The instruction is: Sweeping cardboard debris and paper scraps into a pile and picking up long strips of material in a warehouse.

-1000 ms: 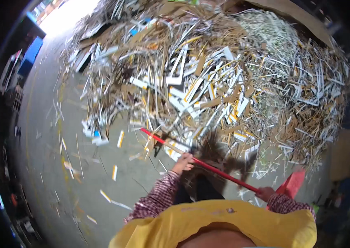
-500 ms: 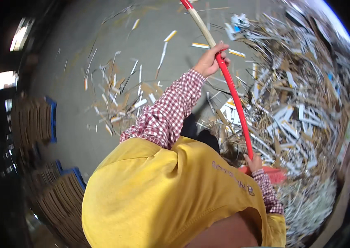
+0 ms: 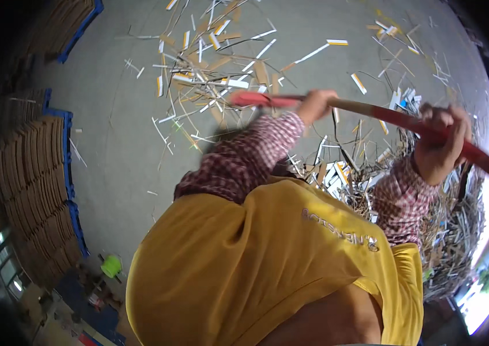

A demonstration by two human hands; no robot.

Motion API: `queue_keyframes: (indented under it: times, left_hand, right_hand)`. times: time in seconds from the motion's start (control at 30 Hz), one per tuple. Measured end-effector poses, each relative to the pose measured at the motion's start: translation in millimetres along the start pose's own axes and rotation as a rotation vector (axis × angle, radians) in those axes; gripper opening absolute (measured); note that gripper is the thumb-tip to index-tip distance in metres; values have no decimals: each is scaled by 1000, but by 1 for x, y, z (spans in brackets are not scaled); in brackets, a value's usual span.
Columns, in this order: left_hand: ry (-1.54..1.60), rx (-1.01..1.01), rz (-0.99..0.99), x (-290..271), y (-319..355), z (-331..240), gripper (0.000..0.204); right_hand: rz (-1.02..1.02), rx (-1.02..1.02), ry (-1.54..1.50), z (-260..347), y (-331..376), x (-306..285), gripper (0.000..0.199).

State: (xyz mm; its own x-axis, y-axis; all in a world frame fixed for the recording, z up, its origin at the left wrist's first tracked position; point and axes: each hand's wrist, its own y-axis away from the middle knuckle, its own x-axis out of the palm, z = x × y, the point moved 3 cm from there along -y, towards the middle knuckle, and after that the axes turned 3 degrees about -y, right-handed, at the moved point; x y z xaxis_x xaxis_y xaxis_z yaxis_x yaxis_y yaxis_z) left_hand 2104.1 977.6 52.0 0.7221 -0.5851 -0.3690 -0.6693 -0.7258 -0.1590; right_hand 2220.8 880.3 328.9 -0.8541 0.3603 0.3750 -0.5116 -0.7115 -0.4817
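head view: i look down past my yellow vest (image 3: 267, 271) at a grey floor (image 3: 117, 144). my left hand (image 3: 319, 105) is closed around a long red handle (image 3: 394, 118). my right hand (image 3: 441, 138) is closed around it too, further along. the handle lies sideways in front of me, running from left to right, and it dips a little on the right side. its left end (image 3: 244, 99) sticks out just past my left hand, over loose card strips (image 3: 210, 69) scattered on the floor. i cannot see what is on either end. a big pile of strips (image 3: 452, 219) sits under my right arm. on my left, flat brown card is stacked inside blue-edged pallets (image 3: 36, 173).
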Motion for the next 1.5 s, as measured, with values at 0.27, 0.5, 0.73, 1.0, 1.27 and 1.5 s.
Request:
queue_keyframes:
  times: [0.27, 0.5, 0.73, 1.0, 1.27, 1.5]
  left_hand:
    - [-861, -67, -529, -300, 144, 148, 19]
    - [-873, -811, -456, -368, 282, 241, 17]
    - [-582, -567, -306, -292, 112, 284, 20]
    - [181, -277, -204, -56, -168, 151, 23]
    - [378, 432, 187, 33, -254, -32, 15]
    - [-63, 367, 197, -67, -264, -50, 16]
  right_hand:
    - [733, 713, -155, -238, 65, 143, 10]
    - [1124, 1074, -735, -424, 201, 304, 22]
    - [1228, 786, -285, -436, 54, 198, 15]
    - [1169, 742, 559, -246, -149, 12, 13]
    - [990, 378, 1150, -128, -165, 46, 18]
    - [657, 186, 962, -94, -185, 50, 8]
